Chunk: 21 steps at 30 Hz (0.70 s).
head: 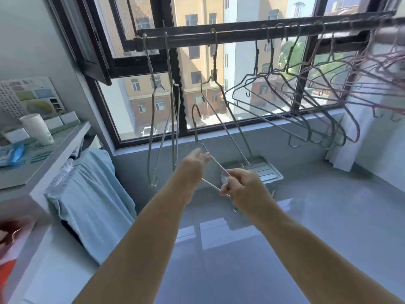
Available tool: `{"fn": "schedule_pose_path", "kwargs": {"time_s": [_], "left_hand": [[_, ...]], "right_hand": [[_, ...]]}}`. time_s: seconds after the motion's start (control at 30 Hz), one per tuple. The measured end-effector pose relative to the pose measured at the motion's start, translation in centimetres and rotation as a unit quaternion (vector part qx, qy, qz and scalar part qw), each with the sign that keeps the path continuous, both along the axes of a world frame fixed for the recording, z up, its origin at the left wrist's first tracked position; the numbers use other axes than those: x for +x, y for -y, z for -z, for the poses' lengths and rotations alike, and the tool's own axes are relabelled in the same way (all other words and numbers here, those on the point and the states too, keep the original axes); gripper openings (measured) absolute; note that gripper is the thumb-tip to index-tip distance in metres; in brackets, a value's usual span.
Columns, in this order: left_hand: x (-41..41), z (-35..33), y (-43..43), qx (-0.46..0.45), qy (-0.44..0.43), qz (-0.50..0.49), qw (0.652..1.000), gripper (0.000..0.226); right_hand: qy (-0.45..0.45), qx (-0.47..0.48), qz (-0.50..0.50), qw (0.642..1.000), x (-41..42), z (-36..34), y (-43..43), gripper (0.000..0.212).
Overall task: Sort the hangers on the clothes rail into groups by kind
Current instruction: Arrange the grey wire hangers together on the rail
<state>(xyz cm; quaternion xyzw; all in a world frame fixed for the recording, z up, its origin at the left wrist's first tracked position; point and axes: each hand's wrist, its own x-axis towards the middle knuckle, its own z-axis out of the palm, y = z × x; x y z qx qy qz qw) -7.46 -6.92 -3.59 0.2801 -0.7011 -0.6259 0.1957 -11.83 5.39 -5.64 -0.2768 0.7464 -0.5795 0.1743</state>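
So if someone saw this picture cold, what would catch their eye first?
First, the left hand and right hand reaching into the middle, holding a wire hanger in mid-air. Above, the dark clothes rail crosses the bright window, with a tangled bunch of hangers crowded towards its right end.

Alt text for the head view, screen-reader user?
Left hand and right hand grip one wire hanger, hook up, below a dark clothes rail at a window. Other hangers hang on it, spaced at left, bunched at right.
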Motion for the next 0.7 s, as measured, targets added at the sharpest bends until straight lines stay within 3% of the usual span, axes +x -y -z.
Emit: {"fn": "schedule_pose_path", "kwargs": {"time_s": [0.23, 0.37, 0.47, 0.57, 0.7], "left_hand": [[0.9, 4.4, 0.1, -0.155, 0.146, 0.019, 0.977, 0.071], [1.8, 6.1, 1.3, -0.186, 0.199, 0.043, 0.961, 0.08], [2.9, 7.0, 1.9, -0.213, 0.249, 0.089, 0.941, 0.05], [3.9, 8.2, 2.0, -0.159, 0.197, 0.112, 0.961, 0.01], [4.1, 9.0, 0.2, -0.047, 0.113, 0.065, 0.99, 0.017]], "right_hand": [[-0.018, 0.079, 0.063, 0.995, -2.5, 4.3, -7.6, 0.023], [-0.042, 0.114, 0.006, 0.993, -5.2, 3.6, -10.7, 0.022], [-0.055, 0.139, -0.037, 0.988, -8.0, 3.6, -12.0, 0.023], [-0.061, 0.128, -0.046, 0.989, -11.2, 4.2, -12.7, 0.024], [-0.072, 0.093, 0.017, 0.993, -13.5, 6.7, -11.5, 0.021]]}}
